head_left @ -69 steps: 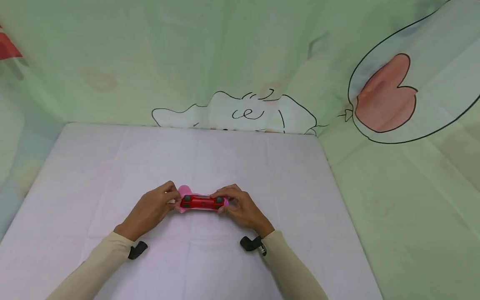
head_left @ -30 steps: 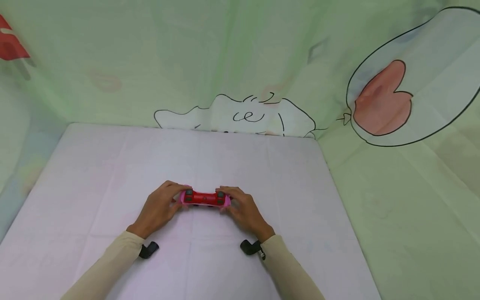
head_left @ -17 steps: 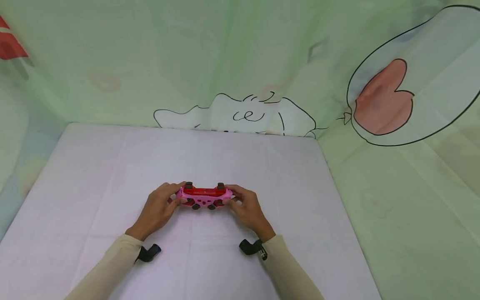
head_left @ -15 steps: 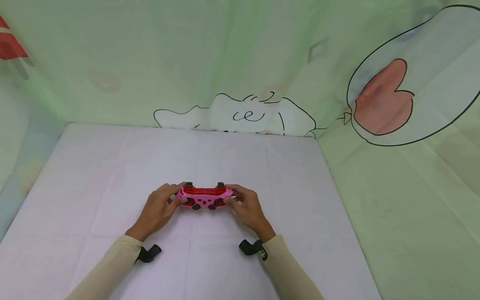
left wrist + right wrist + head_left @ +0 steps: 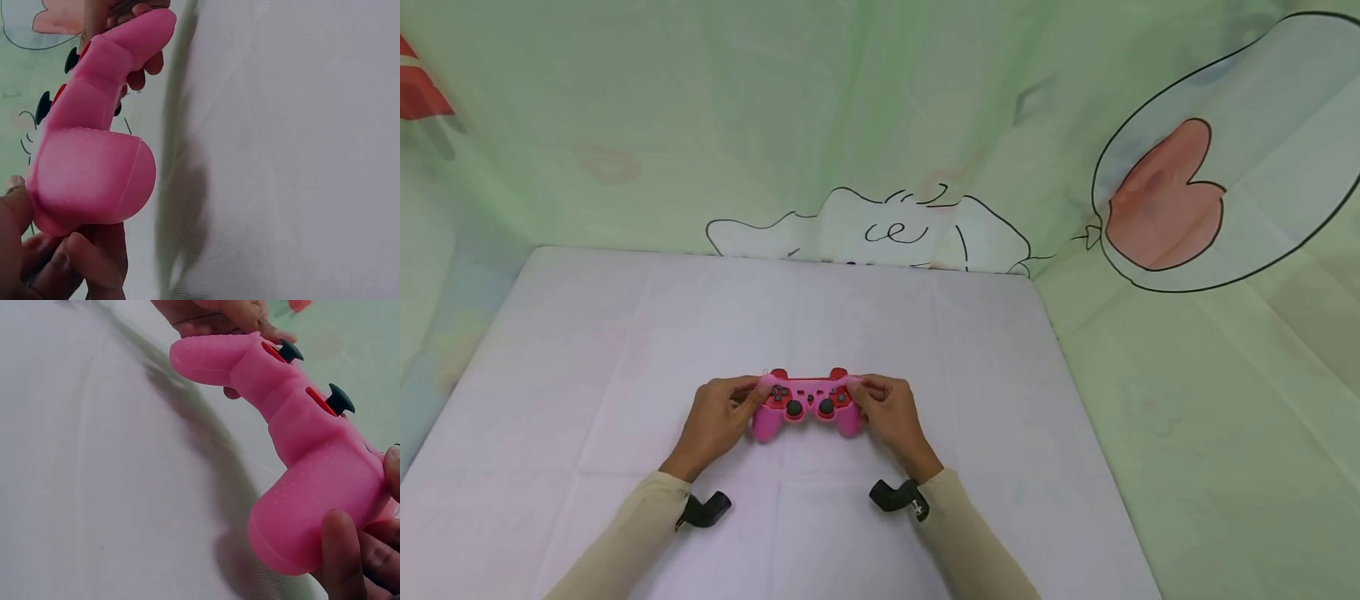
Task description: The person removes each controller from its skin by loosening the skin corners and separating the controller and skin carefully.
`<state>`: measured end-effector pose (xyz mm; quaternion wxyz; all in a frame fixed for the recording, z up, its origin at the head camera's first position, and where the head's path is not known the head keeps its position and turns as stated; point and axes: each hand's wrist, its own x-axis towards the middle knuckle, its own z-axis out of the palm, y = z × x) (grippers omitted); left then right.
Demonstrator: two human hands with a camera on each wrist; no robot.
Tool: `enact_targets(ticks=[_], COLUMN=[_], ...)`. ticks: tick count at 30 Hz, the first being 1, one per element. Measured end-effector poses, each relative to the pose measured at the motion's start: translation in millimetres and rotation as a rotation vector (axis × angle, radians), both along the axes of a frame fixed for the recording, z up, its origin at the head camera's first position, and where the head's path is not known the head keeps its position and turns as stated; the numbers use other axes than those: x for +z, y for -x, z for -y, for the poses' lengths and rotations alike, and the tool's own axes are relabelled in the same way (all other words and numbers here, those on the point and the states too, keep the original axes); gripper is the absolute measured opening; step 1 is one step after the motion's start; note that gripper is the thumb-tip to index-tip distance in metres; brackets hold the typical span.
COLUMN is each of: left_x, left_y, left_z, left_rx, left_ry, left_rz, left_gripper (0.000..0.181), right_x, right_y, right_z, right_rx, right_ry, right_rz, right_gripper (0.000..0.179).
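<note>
The game controller (image 5: 809,388) is held between the left hand (image 5: 709,421) and the right hand (image 5: 891,414), over the near-middle part of the white table (image 5: 842,533). Each hand grips an outer end, thumb on the front and fingers behind or beneath. The hands stand apart with the controller's middle between them, and this hold seems to share the weight evenly, so that it hangs level from side to side.

Pinching only the ends leaves the 2 black sticks (image 5: 794,409) uncovered. The front tilts up towards the head camera, and the 2 handles (image 5: 767,427) point back at the person, likely because this way the buttons can be seen. In the right wrist view a shadow (image 5: 206,434) lies on the cloth away from the controller, which suggests it is lifted rather than resting.

A pink cover (image 5: 325,481) wraps the red body, probably as a soft, grippy skin; its cut-outs let the sticks stand through. The 2 beige sleeves (image 5: 617,533) reach in from the near edge, a black wrist camera (image 5: 707,510) at the left cuff.
</note>
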<state>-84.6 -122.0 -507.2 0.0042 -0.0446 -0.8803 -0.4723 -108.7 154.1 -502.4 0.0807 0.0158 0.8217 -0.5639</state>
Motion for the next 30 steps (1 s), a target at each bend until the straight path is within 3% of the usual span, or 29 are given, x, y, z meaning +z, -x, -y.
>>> enact_targets(ticks=[6,13,18,24,27,30], left_x=[-6.3,-10.6,-12.6,-17.6,-19.5,-20.6], left_y=[1.8,5.1,4.8,4.6,5.3,6.3], left_z=[-0.6,-1.0,1.6,8.9,9.9,8.1], left_rx=[0.034,0.052,-0.003,-0.084,-0.085,-0.046], left_ry=[-0.051,-0.091,-0.159,-0.218,-0.247,-0.265], left_rz=[0.109,0.077,0.135,0.194,0.185,0.161], left_gripper=[0.046,0.041,0.048,0.055,0.054,0.051], right_x=[-5.8,-4.4,-4.1,-6.2,-8.5,-10.2], right_y=[3.3,8.2,7.8,7.5,7.9,8.3], right_z=[3.3,9.5,6.7,-4.8,-7.8,-9.0], right_rx=[-0.040,-0.074,-0.007,0.146,0.183,0.158], right_ry=[-0.065,-0.184,-0.226,-0.172,-0.166,-0.189], right_rz=[0.036,0.047,0.029,-0.041,-0.090,-0.119], right_gripper=[0.032,0.035,0.033,0.037,0.039,0.035])
